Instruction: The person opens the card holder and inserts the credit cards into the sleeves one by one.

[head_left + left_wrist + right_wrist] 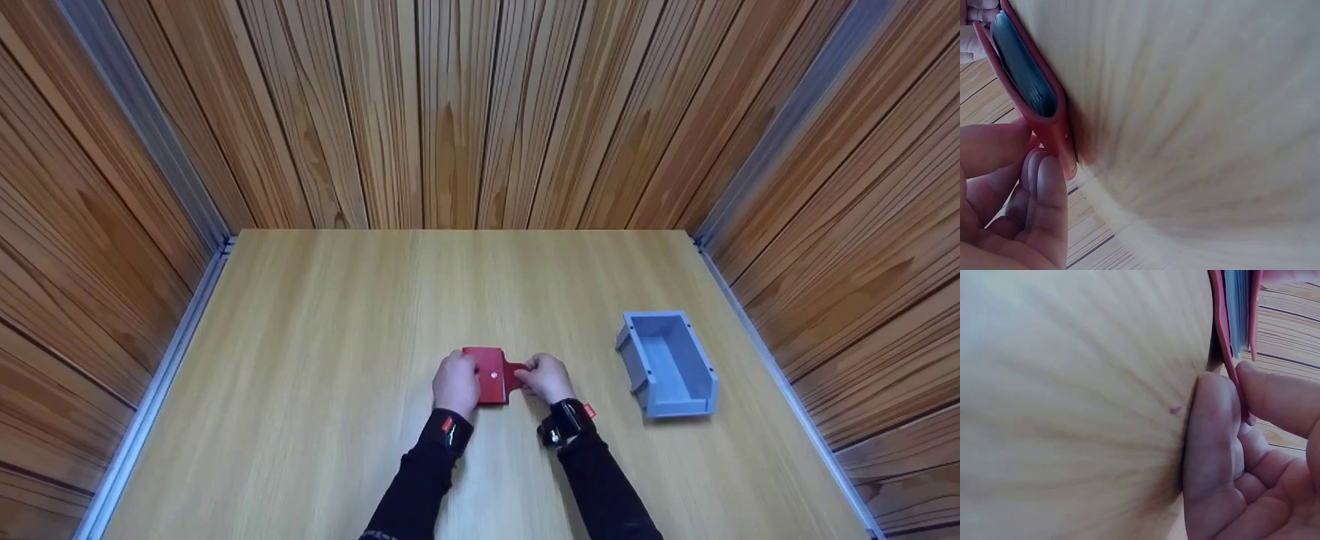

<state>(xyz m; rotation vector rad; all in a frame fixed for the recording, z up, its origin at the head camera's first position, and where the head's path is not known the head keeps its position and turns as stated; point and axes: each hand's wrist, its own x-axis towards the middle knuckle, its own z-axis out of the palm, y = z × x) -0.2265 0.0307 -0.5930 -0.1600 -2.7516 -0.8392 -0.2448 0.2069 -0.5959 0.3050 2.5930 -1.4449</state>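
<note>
A red card holder point(491, 375) with a snap stud on its face lies near the middle of the wooden table. My left hand point(455, 382) grips its left, folded side, thumb on top and fingers beneath. From the right side a narrow strap point(513, 375) sticks out, pinched between the thumb and fingers of my right hand point(547, 377). In the left wrist view, a stack of dark card sleeves point(1019, 64) shows between the red covers. The right wrist view shows the strap's red edge point(1234, 379) between thumb and forefinger, with the cover above it slightly apart.
A grey-blue open bin point(675, 405) stands on the table point(315, 322) to the right of my right hand. Wood-plank walls point(450, 112) with metal edge rails enclose the back and both sides.
</note>
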